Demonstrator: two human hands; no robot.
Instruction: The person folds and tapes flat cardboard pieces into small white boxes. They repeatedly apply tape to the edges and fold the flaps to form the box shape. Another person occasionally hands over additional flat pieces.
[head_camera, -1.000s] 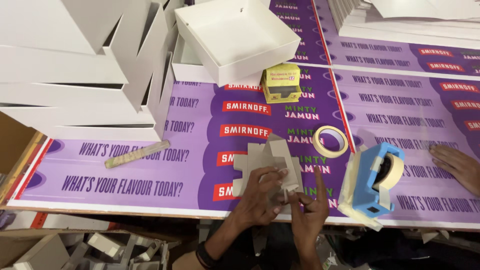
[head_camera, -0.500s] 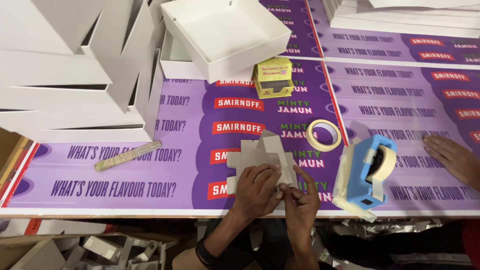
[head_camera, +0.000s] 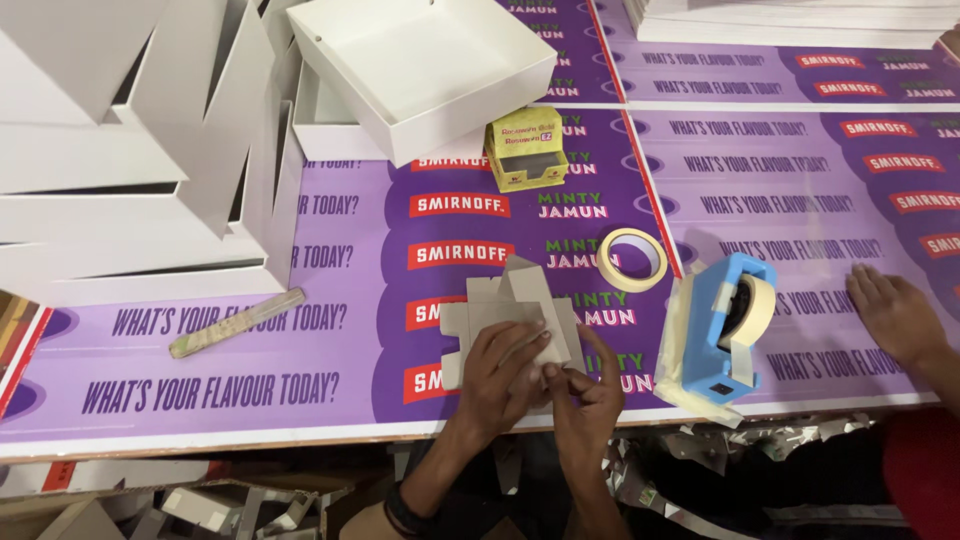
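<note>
Pressing flat on the grey cardboard cutout (head_camera: 510, 325) at lower centre, the left hand (head_camera: 500, 375) holds it down while the right hand (head_camera: 588, 395) pinches its near edge with closed fingers.

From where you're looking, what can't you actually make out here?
- Head view: the near edge of the grey cardboard cutout is covered by the left hand and right hand.
- Another person's hand: the arm runs off the right edge.
- White sheet stack: cut off by the top edge.
</note>
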